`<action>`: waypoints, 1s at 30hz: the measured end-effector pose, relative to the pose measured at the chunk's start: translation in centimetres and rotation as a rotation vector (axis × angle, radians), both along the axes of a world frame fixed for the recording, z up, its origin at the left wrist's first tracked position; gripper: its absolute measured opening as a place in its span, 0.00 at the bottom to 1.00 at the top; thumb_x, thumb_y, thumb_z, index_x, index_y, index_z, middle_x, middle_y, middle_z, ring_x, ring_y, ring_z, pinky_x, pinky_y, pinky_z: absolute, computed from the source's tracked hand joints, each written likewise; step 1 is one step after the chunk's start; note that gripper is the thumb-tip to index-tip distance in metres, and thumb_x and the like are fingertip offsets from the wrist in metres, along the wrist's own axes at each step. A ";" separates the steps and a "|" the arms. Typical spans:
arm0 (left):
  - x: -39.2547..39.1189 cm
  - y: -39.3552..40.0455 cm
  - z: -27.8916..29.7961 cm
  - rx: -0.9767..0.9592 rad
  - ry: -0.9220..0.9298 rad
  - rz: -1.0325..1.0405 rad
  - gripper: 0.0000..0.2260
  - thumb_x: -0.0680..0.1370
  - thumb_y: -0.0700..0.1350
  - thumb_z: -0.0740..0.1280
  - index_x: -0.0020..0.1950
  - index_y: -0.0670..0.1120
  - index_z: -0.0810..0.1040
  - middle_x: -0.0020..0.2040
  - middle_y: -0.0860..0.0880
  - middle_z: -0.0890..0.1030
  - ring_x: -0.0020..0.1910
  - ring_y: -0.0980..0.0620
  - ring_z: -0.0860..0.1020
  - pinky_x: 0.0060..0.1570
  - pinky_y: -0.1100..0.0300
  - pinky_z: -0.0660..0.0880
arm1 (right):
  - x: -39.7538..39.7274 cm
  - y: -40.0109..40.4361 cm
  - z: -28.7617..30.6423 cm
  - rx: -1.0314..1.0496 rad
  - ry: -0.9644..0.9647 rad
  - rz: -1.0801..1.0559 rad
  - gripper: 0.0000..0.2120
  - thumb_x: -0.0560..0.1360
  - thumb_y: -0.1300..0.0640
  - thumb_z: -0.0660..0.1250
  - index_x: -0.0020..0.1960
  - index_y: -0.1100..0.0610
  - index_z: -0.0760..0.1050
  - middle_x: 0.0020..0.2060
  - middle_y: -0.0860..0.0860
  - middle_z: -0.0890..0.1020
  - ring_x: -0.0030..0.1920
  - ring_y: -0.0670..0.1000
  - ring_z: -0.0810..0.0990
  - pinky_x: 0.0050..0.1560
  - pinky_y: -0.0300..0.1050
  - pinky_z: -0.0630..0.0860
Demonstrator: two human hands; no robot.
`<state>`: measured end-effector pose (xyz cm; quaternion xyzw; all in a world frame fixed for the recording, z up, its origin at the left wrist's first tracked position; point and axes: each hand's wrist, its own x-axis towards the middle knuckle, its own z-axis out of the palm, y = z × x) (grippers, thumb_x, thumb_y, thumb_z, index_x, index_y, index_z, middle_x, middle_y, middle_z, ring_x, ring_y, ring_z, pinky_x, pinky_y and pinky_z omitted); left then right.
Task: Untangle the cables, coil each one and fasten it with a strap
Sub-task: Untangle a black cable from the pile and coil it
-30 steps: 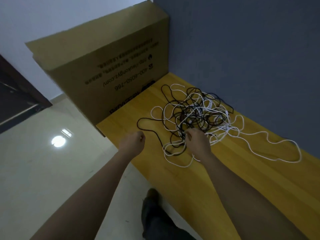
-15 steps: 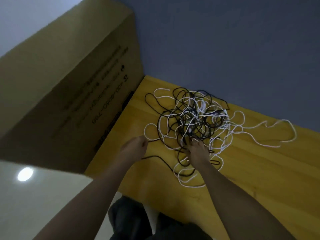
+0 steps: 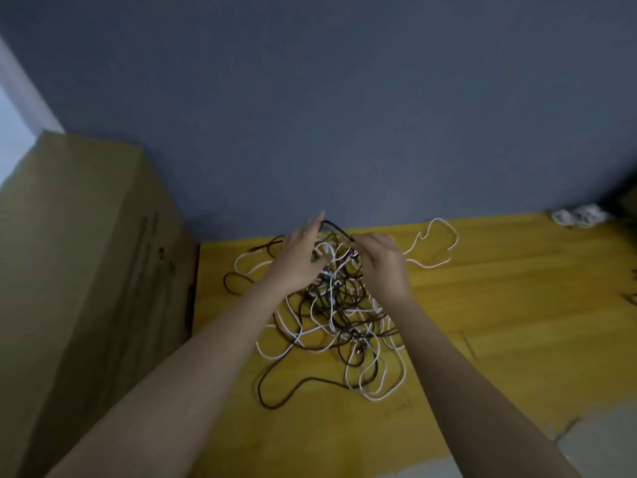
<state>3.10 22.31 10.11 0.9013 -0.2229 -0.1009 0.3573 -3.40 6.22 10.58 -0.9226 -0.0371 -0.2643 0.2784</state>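
A tangle of black and white cables lies on the yellow wooden table by the blue wall. Both my hands are at the far side of the heap. My right hand pinches a black cable and lifts a short stretch of it above the pile. My left hand is beside it with fingers spread, and that black strand runs up to its fingertips. One white cable loop trails off to the right. A black loop lies nearest to me.
A large cardboard box stands against the table's left end. Small white items lie at the far right by the wall. The table's near edge runs along the bottom right, with grey floor beyond it.
The view has swung right and lower. Both hands moved from the near side of the heap to its far side, and the right hand has lifted a black cable.
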 end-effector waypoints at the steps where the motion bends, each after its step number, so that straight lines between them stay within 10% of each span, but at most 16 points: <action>1: 0.6 -0.7 1.5 -0.035 0.018 -0.031 0.27 0.80 0.51 0.63 0.77 0.52 0.57 0.75 0.47 0.64 0.72 0.47 0.64 0.65 0.53 0.66 | 0.0 -0.4 1.2 0.045 -0.011 -0.036 0.10 0.77 0.69 0.64 0.54 0.63 0.81 0.48 0.56 0.82 0.50 0.59 0.78 0.49 0.48 0.74; 6: 1.7 -3.3 8.1 -0.088 0.018 -0.117 0.11 0.82 0.50 0.60 0.51 0.43 0.72 0.50 0.46 0.78 0.50 0.45 0.77 0.44 0.54 0.70 | -0.4 -2.7 8.4 0.291 -0.040 -0.179 0.10 0.80 0.64 0.60 0.54 0.64 0.80 0.47 0.55 0.80 0.52 0.57 0.78 0.52 0.43 0.72; 13: 0.1 -3.0 14.9 -0.020 -0.093 -0.250 0.08 0.82 0.46 0.60 0.44 0.48 0.73 0.43 0.51 0.80 0.48 0.47 0.79 0.51 0.53 0.73 | -1.9 -3.7 19.4 0.791 -0.382 -0.228 0.08 0.80 0.61 0.61 0.50 0.61 0.79 0.42 0.47 0.81 0.42 0.36 0.79 0.50 0.34 0.77; 17: -0.8 0.1 15.9 -0.014 -0.205 -0.187 0.10 0.83 0.47 0.57 0.46 0.46 0.72 0.39 0.56 0.77 0.41 0.53 0.77 0.42 0.56 0.72 | -3.6 -3.2 20.6 0.641 -0.415 -0.348 0.08 0.81 0.59 0.60 0.45 0.55 0.77 0.37 0.43 0.78 0.38 0.39 0.76 0.41 0.33 0.71; 21: -1.8 3.6 16.3 0.045 -0.283 -0.282 0.12 0.84 0.48 0.55 0.48 0.46 0.74 0.37 0.56 0.73 0.35 0.57 0.71 0.36 0.61 0.67 | -4.9 -2.5 16.1 0.417 -0.054 -0.463 0.11 0.81 0.57 0.56 0.44 0.59 0.72 0.35 0.50 0.75 0.35 0.51 0.71 0.33 0.45 0.65; 25: -2.5 6.3 16.5 -0.158 -0.216 -0.342 0.14 0.84 0.49 0.55 0.43 0.50 0.74 0.34 0.53 0.72 0.33 0.57 0.70 0.35 0.67 0.67 | -5.2 0.4 11.8 0.383 0.147 -0.443 0.14 0.83 0.58 0.51 0.60 0.63 0.72 0.48 0.56 0.77 0.42 0.53 0.73 0.39 0.44 0.68; 30: -2.4 8.8 14.6 -0.532 0.128 -0.299 0.16 0.84 0.52 0.53 0.41 0.47 0.72 0.26 0.59 0.70 0.25 0.62 0.67 0.29 0.69 0.66 | -4.8 5.9 5.8 -0.411 0.306 -0.490 0.16 0.80 0.60 0.55 0.66 0.56 0.70 0.57 0.55 0.76 0.57 0.57 0.72 0.54 0.48 0.69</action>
